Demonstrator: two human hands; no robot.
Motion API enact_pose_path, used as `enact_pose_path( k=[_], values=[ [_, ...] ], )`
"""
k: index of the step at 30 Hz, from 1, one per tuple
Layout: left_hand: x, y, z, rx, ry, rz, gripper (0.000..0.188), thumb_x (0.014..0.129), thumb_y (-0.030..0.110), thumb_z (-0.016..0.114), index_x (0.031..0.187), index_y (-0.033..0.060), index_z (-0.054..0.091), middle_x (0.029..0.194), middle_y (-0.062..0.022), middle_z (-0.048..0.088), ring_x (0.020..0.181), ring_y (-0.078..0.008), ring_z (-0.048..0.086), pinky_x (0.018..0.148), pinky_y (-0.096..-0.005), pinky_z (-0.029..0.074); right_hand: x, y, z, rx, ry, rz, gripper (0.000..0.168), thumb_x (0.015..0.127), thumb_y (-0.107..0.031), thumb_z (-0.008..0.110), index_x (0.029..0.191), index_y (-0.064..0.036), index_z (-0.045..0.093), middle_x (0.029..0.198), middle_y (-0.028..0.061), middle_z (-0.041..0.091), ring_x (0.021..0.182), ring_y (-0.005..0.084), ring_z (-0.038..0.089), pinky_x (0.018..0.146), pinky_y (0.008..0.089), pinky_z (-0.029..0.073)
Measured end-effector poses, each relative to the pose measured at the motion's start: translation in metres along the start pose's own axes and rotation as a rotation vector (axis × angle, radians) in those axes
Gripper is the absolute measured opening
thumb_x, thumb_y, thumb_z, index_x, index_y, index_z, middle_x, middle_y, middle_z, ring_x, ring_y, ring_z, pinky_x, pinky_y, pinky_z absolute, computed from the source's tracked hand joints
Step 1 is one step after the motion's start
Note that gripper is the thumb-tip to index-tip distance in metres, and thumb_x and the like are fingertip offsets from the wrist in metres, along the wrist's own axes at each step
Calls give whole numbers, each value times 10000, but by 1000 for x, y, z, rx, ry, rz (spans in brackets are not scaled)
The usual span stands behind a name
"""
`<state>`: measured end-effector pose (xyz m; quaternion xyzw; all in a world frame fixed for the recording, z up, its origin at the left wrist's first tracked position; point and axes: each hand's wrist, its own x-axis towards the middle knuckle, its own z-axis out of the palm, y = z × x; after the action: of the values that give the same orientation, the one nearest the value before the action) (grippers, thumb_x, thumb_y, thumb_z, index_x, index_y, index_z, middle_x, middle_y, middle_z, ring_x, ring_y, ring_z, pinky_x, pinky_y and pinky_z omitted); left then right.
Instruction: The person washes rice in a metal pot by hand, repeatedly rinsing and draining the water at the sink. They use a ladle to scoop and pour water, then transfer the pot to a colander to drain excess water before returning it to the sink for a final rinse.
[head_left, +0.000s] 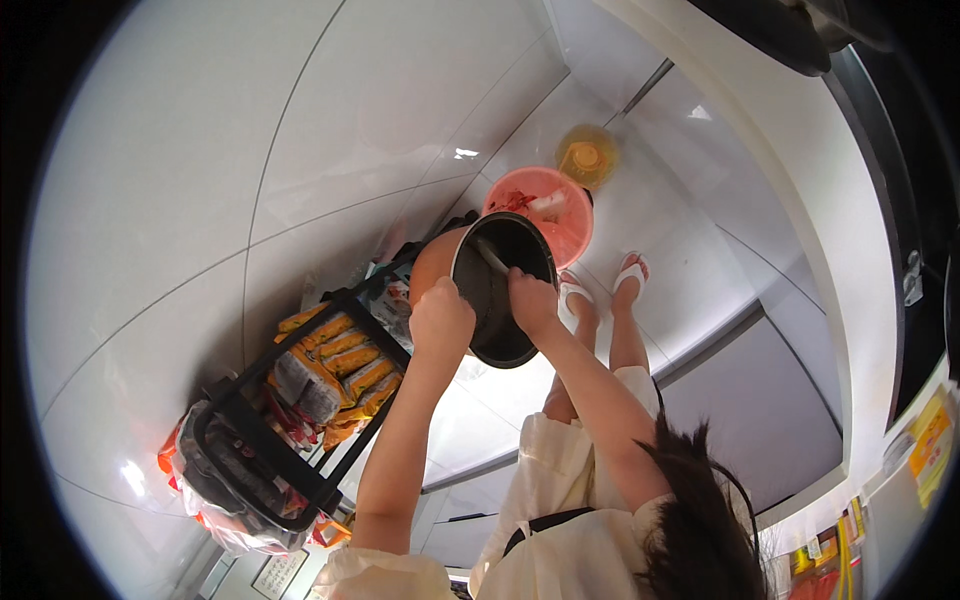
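A deep pot with an orange outside and a dark inside is tilted, its mouth turned toward the right. My left hand grips it at the near left side of the rim; what the fingers close on is partly hidden. Inside the pot's mouth, my right hand is closed around a pale utensil whose end reaches toward the inner wall. Just beyond the rim stands a pink bin, with red scraps and crumpled white material in it. The pot overlaps the bin's near edge in this view.
To the left, a black-framed rack holds yellow packets and other bagged goods. Behind the bin sits a yellow translucent container. My feet in white sandals are close to the bin. A white counter edge curves along the right.
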<state>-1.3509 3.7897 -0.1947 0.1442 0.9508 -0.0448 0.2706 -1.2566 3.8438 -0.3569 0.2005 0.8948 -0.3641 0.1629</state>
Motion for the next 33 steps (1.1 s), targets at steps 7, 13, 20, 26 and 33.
enact_pose_path(
  k=[7,13,20,26,33],
  values=[
    [14,-11,8,67,1,-53,79,741,81,533,753,3,543,752,-219,622,742,-383,623,670,-450,506,-13,13,-3,13,52,104,58,806,-68,468,856,-39,465,674,161,612,589,315,628,488,408,497],
    [29,-19,19,91,-33,-150,119,756,105,525,802,3,566,820,-221,628,791,-379,625,696,-446,507,-12,28,-21,3,-1,202,98,806,-96,498,872,-28,473,664,162,610,609,320,632,527,409,503],
    [39,-22,26,93,-62,-180,127,765,102,511,822,6,572,863,-224,628,828,-375,622,717,-444,504,-2,40,-24,147,104,301,103,828,-127,483,839,-25,477,626,171,601,604,341,623,522,449,485],
    [35,-18,31,96,-90,-181,131,767,105,515,829,4,572,868,-221,628,849,-379,615,736,-445,497,2,15,-11,85,-80,-9,74,797,-94,473,845,-42,496,675,159,615,626,327,631,547,423,503],
    [40,-14,26,67,-133,-141,127,760,97,527,826,-4,568,869,-229,624,851,-388,609,736,-445,497,12,22,2,-33,5,64,138,787,-75,485,912,-25,515,733,157,625,613,303,641,524,375,517]
  ],
)
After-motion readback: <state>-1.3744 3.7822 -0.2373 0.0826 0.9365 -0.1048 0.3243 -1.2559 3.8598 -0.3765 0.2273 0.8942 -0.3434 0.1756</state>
